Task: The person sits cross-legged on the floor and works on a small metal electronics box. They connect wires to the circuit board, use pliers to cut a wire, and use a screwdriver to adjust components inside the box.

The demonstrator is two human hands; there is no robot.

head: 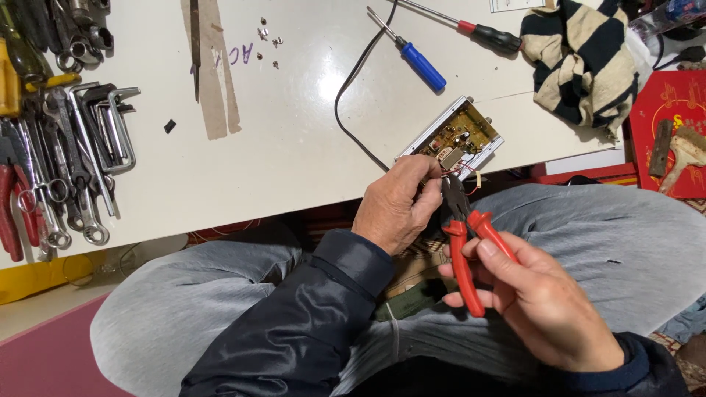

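Seated at a white table [294,147], knees under its near edge. Left hand [397,209] curled shut at the table's edge, fingertips pinching something small among the thin wires [465,173]; exactly what is pinched, hard to tell. Right hand [540,305] wrapped around the red handles of a pair of pliers [463,242], handles spread a little. Pliers pointing away and slightly left, long axis running from the near right hand up toward the far table edge, dark nose meeting the left fingertips just beside the wires.

Just beyond both hands, an open metal case with a circuit board [456,136], lying slantwise on the table, long axis running from near left to far right, its near corner over the table's edge. Left hand nearer to it, almost touching; right hand farther back over the lap.

Farther off: black cable [353,95] curving away from the case, blue-handled screwdriver [419,62], black-handled screwdriver [489,35], striped cloth [581,59] at far right, wrenches [66,169] heaped at far left.
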